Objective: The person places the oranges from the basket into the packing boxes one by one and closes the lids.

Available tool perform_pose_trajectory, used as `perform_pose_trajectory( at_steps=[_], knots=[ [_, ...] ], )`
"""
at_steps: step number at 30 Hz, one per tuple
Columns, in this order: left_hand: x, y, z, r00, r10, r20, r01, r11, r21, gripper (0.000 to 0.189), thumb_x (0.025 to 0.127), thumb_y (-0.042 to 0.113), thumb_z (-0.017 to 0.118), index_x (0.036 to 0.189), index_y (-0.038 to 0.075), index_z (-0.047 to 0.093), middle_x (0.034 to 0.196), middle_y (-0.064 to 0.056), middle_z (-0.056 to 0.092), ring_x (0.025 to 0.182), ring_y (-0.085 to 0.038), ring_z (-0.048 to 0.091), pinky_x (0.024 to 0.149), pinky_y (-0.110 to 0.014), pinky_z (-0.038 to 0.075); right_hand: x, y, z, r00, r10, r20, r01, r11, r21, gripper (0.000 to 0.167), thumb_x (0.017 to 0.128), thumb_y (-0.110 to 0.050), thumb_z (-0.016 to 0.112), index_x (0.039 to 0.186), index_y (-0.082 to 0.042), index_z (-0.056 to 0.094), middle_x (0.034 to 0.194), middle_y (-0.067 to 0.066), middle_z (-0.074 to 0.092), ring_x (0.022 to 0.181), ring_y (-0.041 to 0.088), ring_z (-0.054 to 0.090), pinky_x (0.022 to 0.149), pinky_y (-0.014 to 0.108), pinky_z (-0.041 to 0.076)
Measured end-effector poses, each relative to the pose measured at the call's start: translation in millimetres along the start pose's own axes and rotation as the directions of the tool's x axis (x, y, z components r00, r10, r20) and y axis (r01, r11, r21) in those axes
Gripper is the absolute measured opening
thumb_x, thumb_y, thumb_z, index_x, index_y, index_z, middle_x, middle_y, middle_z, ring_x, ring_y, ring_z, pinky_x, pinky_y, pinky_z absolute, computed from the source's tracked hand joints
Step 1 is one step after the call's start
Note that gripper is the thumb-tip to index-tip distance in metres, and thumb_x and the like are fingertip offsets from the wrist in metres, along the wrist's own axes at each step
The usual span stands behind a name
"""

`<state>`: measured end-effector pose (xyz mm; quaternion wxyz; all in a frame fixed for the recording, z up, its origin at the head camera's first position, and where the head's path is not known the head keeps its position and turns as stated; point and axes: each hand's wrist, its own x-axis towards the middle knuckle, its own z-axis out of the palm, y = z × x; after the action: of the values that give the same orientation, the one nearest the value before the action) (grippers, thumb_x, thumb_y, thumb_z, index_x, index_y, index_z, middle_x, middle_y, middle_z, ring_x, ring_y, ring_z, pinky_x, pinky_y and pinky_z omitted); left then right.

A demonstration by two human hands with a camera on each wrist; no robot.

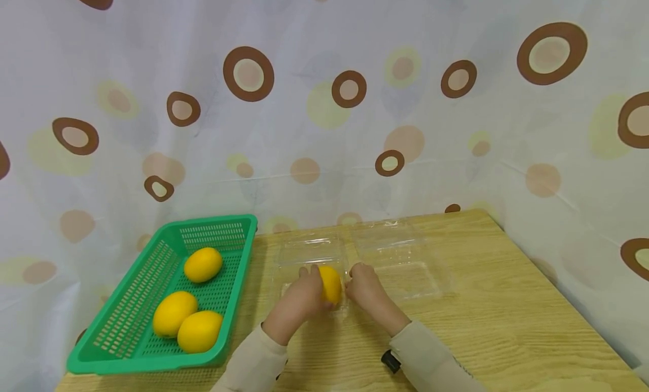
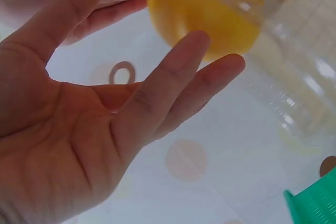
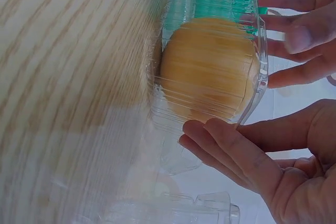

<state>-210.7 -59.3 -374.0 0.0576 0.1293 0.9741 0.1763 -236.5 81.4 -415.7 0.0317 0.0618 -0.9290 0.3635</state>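
Note:
A yellow, lemon-like oval fruit (image 1: pixel 331 285) sits inside a clear plastic clamshell box (image 3: pixel 262 77) on the table, its hinged lid (image 1: pixel 311 246) standing back behind it. My left hand (image 1: pixel 303 297) is at the left side of the fruit, partly covering it in the head view. In the left wrist view the fingers (image 2: pixel 157 90) of that hand are extended and apart, with the fruit and clear plastic beyond them. My right hand (image 1: pixel 369 290) is at the box's right side. In the right wrist view its thumb and fingertips (image 3: pixel 210 129) pinch the rim.
A green plastic basket (image 1: pixel 152 365) at the left holds three more yellow fruits (image 1: pixel 203 264). A second clear box (image 1: pixel 410 279), lid raised, lies right of the first on the wooden table (image 1: pixel 507 324). A patterned curtain (image 1: pixel 314 127) hangs behind.

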Motion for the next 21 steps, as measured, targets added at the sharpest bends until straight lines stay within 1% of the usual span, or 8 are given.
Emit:
perform_pose_trajectory(
  at_steps=[3,5,7,9,11,12,15,21],
  knots=[
    [-11.4,1.4,-7.7,0.999,0.035,-0.031,-0.035,0.999,0.003,0.077,0.077,0.020,0.081,0.131,-0.019,0.040,0.107,-0.029,0.051,0.076,-0.032,0.059,0.071,-0.045,0.053,0.1,-0.4,-0.3,1.000,0.014,0.015,-0.014,1.000,-0.011,0.006,0.077,0.009,0.064,0.072,0.012,0.061,0.067,0.013,0.056,0.054,0.015,0.039,0.048,0.023,0.036],
    [-20.7,1.2,-15.7,0.997,0.057,-0.045,-0.056,0.998,0.014,0.074,0.080,0.022,0.079,0.129,-0.019,0.042,0.112,-0.030,0.053,0.084,-0.035,0.061,0.075,-0.045,0.053,0.1,-0.6,-0.6,1.000,0.012,0.017,-0.012,1.000,-0.018,0.008,0.077,0.008,0.066,0.079,0.015,0.063,0.073,0.016,0.060,0.056,0.017,0.041,0.050,0.025,0.039],
    [-29.2,-0.6,-25.0,0.997,0.068,-0.043,-0.068,0.998,0.008,0.071,0.083,0.023,0.076,0.129,-0.020,0.042,0.118,-0.033,0.052,0.097,-0.040,0.061,0.082,-0.047,0.052,0.1,-0.9,-0.4,1.000,0.010,0.015,-0.010,1.000,-0.016,0.008,0.078,0.008,0.066,0.074,0.013,0.061,0.068,0.013,0.056,0.055,0.016,0.039,0.049,0.024,0.037],
    [-36.9,-4.1,-35.5,0.997,0.063,-0.033,-0.063,0.998,0.014,0.067,0.087,0.024,0.072,0.129,-0.019,0.044,0.124,-0.034,0.051,0.105,-0.042,0.059,0.085,-0.047,0.051,-0.1,-1.2,-0.4,1.000,0.005,0.010,-0.005,1.000,-0.011,0.017,0.077,0.009,0.064,0.063,0.006,0.055,0.060,0.007,0.045,0.053,0.015,0.033,0.047,0.023,0.030],
    [-43.4,-9.3,-46.6,0.999,0.044,-0.028,-0.043,0.999,0.021,0.062,0.089,0.025,0.069,0.128,-0.017,0.045,0.126,-0.034,0.051,0.106,-0.043,0.058,0.084,-0.048,0.051,-0.2,-1.8,-0.5,1.000,0.007,0.007,-0.007,1.000,0.001,0.025,0.077,0.009,0.063,0.059,0.001,0.049,0.058,0.003,0.036,0.052,0.014,0.029,0.047,0.023,0.024],
    [-46.6,-12.4,-51.8,0.999,0.037,-0.036,-0.036,0.999,0.028,0.060,0.090,0.025,0.069,0.127,-0.016,0.047,0.125,-0.033,0.052,0.105,-0.043,0.059,0.083,-0.048,0.052,-0.2,-2.2,-0.7,1.000,0.008,0.010,-0.009,1.000,0.005,0.028,0.077,0.010,0.062,0.057,-0.001,0.046,0.058,0.001,0.032,0.051,0.013,0.027,0.046,0.022,0.022],
    [-54.8,-24.6,-66.8,0.998,0.006,-0.068,-0.002,0.998,0.055,0.053,0.091,0.024,0.067,0.125,-0.013,0.051,0.123,-0.029,0.056,0.100,-0.040,0.062,0.081,-0.047,0.052,-0.4,-3.1,-2.2,1.000,0.017,0.015,-0.017,1.000,0.016,0.026,0.078,0.010,0.060,0.059,-0.001,0.047,0.058,0.000,0.030,0.051,0.013,0.028,0.045,0.021,0.023],
    [-65.3,-60.8,-88.5,0.991,-0.014,-0.131,0.029,0.993,0.111,0.042,0.091,0.016,0.067,0.119,-0.013,0.055,0.113,-0.026,0.061,0.097,-0.038,0.062,0.078,-0.045,0.053,2.6,-2.2,-4.1,1.000,0.014,0.005,-0.014,1.000,-0.001,0.007,0.079,0.009,0.062,0.072,0.011,0.060,0.064,0.008,0.048,0.054,0.017,0.040,0.047,0.023,0.031]
  ],
)
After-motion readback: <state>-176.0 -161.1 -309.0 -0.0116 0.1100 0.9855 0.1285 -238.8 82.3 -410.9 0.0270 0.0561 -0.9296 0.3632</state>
